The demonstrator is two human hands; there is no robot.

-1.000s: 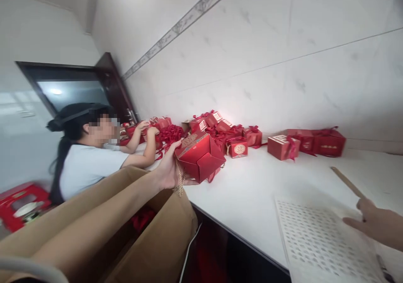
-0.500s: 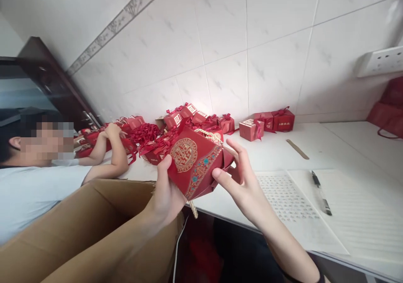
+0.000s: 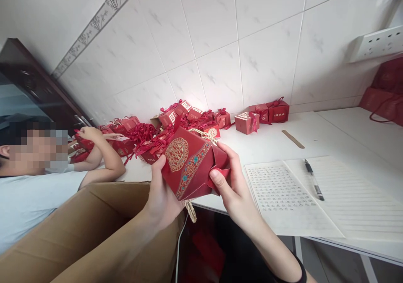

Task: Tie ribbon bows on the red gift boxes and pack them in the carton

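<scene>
Between my two hands is a red gift box [image 3: 189, 165] with a gold round emblem, a blue-and-gold floral band and a twisted cream cord handle [image 3: 190, 211]. My left hand [image 3: 163, 195] is closed around its left side, thumb on the front face. My right hand [image 3: 233, 182] grips the right end, with the thumb pressed on a folded red flap [image 3: 219, 174] there. The fingers behind the box are partly hidden. Behind it on the white table lies a pile of small red boxes with ribbons [image 3: 166, 117].
A large open cardboard box [image 3: 78, 216] stands at my lower left. Beyond it a person [image 3: 94, 148] handles red boxes. On the table [image 3: 267, 146] are a small ribboned box [image 3: 247, 123], a flat strip [image 3: 292, 139], a written notebook [image 3: 278, 190] and a pen [image 3: 314, 180]. Red bags [image 3: 385, 94] sit far right.
My right thumb has pushed at the box's end, and a red flap now shows folded under it. The view has shifted slightly. The other person's hand has lifted a little and moved left.
</scene>
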